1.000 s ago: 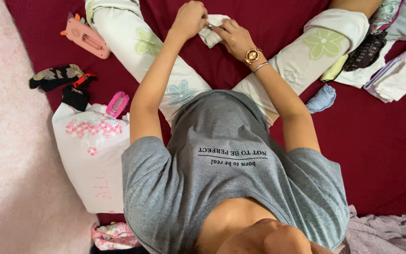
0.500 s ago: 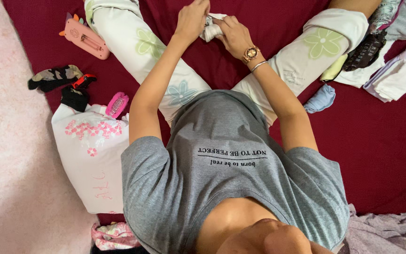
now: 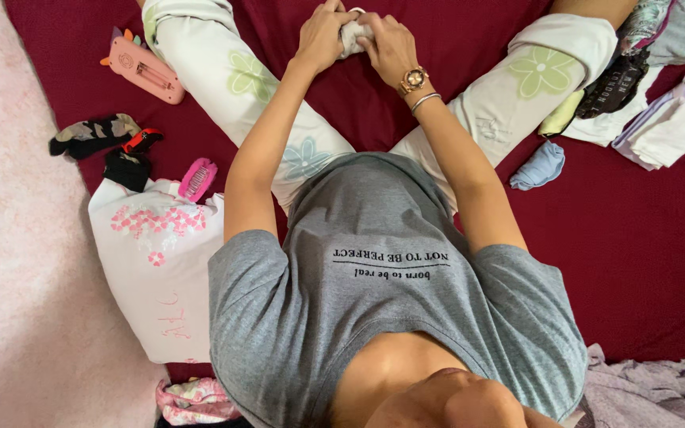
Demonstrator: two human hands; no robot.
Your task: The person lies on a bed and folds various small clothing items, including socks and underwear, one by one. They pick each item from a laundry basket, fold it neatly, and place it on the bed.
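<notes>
While the person sits with legs spread on the dark red bed cover (image 3: 644,261), both hands meet at the far middle of the scene, between the knees. The left hand (image 3: 320,36) and right hand (image 3: 390,46) are clamped from either side on a small whitish cloth (image 3: 353,35), squeezing it into a tight bundle. Folded clothes (image 3: 667,131) lie stacked to the right, and a pink case (image 3: 140,69) rests at the far left, both well apart from the hands.
</notes>
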